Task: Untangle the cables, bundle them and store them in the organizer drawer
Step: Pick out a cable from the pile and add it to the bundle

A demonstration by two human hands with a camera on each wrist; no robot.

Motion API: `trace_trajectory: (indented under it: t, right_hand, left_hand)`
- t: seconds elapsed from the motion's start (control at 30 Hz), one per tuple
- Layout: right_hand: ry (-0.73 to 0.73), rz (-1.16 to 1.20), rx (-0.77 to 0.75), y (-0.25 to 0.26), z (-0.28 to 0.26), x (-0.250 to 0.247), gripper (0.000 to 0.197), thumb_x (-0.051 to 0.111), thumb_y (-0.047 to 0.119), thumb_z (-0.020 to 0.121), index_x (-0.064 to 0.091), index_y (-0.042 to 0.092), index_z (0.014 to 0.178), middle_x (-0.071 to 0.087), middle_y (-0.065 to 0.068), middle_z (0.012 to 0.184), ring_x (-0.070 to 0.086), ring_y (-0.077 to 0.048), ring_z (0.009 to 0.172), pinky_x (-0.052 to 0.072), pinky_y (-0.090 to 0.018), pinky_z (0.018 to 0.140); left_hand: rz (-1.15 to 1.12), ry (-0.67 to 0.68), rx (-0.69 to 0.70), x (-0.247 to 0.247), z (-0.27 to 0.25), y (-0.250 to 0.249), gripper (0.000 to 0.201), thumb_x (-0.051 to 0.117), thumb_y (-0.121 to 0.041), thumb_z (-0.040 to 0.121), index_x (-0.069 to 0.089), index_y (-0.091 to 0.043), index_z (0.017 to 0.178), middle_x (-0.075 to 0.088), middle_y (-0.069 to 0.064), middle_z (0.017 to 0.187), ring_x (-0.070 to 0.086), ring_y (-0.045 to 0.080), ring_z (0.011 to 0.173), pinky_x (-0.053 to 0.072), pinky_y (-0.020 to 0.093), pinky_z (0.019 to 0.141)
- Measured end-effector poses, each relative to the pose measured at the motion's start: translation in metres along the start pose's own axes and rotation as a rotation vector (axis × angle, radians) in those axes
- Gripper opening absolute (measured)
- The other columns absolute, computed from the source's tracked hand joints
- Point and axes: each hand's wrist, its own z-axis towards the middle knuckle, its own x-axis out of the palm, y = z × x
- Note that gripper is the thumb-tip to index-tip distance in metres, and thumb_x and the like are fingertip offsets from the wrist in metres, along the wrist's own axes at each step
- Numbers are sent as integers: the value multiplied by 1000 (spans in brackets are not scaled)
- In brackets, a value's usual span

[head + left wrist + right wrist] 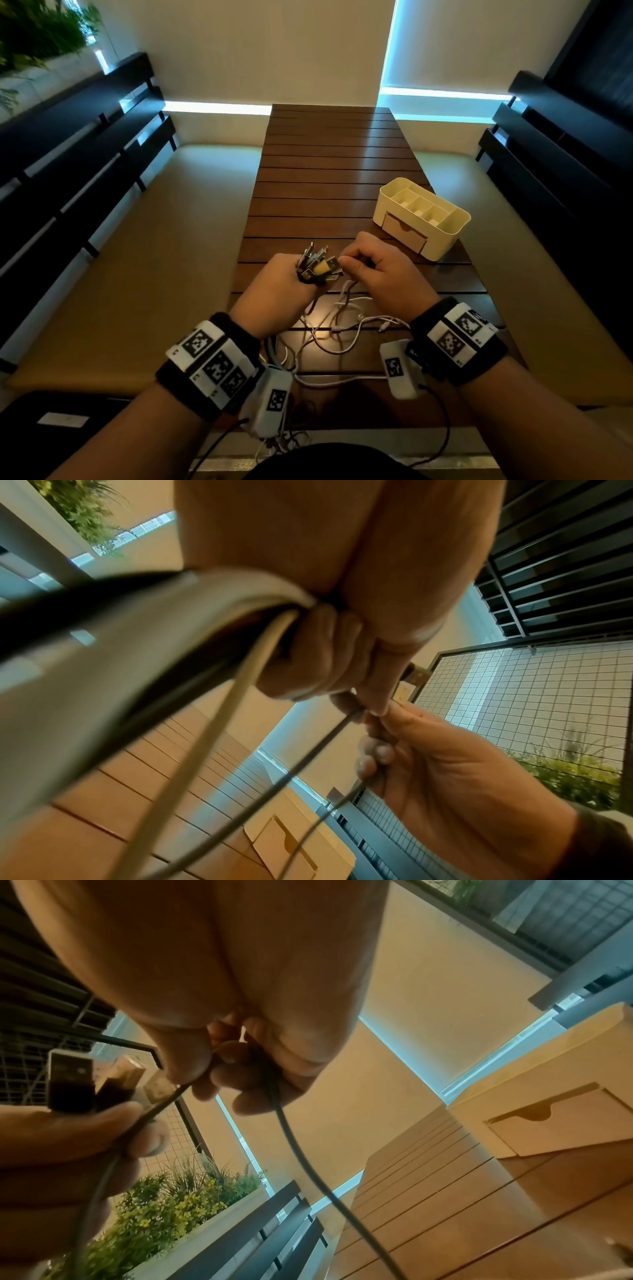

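Slatted wooden table between two cushioned benches is our whole workspace, with the cream organizer parked near its right edge, drawer shut for now

Our left hand is fisted around a bunch of USB plugs, all the connector ends sticking up together out of the top of the fist. Guessing we line them up like that so the cords hang parallel and coil into one neat bundle later. Our right hand sits just beside the plugs, fingers curled, pinching a thin dark cable that loops out below the fingers and back into the left fist, probably feeding it into the bunch

The rest of the cables, white and dark, trail down from the fist onto the near end of the table, partly crossing over each other, so the untangling looks maybe half done and nothing's in the drawer yet
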Motion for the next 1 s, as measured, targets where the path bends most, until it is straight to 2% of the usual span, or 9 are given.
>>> trace_trajectory:
  t: [0.17, 0.23, 0.33, 0.43, 0.53, 0.6, 0.7, 0.83, 1.0]
  right_hand:
    - [30, 30, 51, -4, -6, 2, 16, 57, 25, 97, 58, 35, 86, 60, 4, 83, 56, -13, 74, 45, -17, 66]
    - [97, 36, 130, -13, -9, 6, 13, 53, 30, 99, 60, 30, 88, 61, 0, 81, 57, -18, 74, 48, -23, 66]
    - [135, 39, 264, -33, -17, 10, 26, 50, 34, 100, 64, 14, 93, 62, -10, 82, 56, -24, 71, 48, -37, 68]
    - [68, 12, 318, -46, -23, 4, 22, 51, 36, 100, 64, 20, 92, 64, -9, 83, 60, -26, 75, 51, -45, 72]
    - [-36, 45, 304, -43, -17, -5, 14, 54, 34, 99, 63, 28, 90, 62, -1, 80, 61, -24, 77, 51, -42, 72]
    - [-76, 45, 252, -36, -10, -10, 13, 54, 31, 99, 63, 25, 92, 60, 2, 80, 59, -17, 76, 50, -32, 71]
    - [-58, -97, 141, -26, -1, -13, 10, 55, 26, 99, 63, 22, 93, 56, 7, 82, 52, -2, 73, 42, -13, 65]
    - [50, -266, 73, -17, 4, -9, 17, 54, 29, 99, 67, 17, 98, 54, 7, 89, 52, -6, 81, 41, -21, 72]
    - [90, -290, -42, 5, 12, 3, 16, 54, 26, 98, 66, 17, 101, 51, 7, 90, 50, -6, 79, 40, -20, 68]
  left_hand:
    - [-61, -34, 19, -8, -4, -3, 32, 68, -20, 90, 55, -16, 61, 47, -12, 48, 36, 3, 45, 33, 20, 51]
    - [-265, -64, -34, -14, -5, -2, 25, 65, -15, 92, 56, -12, 69, 41, -9, 48, 32, 7, 42, 30, 29, 48]
    - [-562, -116, -98, -29, -7, -1, 9, 61, -8, 94, 55, -6, 87, 28, 1, 54, 21, 13, 43, 21, 25, 44]
    - [-554, -114, -127, -45, -9, 8, 5, 58, -6, 95, 56, -3, 91, 25, 4, 56, 19, 13, 46, 18, 26, 45]
    - [-362, -48, -245, -52, -11, 27, 16, 63, -8, 93, 59, 7, 90, 28, 5, 56, 21, 14, 45, 21, 25, 45]
    - [-206, -8, -279, -49, -12, 34, 19, 67, -13, 91, 60, 3, 81, 33, 4, 53, 25, 15, 45, 24, 27, 47]
    - [-192, -139, -229, -44, -9, 35, 26, 67, -16, 91, 55, -7, 69, 35, 1, 51, 29, 16, 45, 28, 30, 50]
    - [-293, -228, -132, -42, -5, 27, 24, 65, -20, 93, 59, 0, 81, 37, -3, 51, 31, 15, 43, 32, 28, 46]
    - [-101, -6, 27, -18, -4, 7, 29, 67, -21, 91, 57, -23, 64, 50, -14, 47, 38, 1, 44, 33, 16, 48]
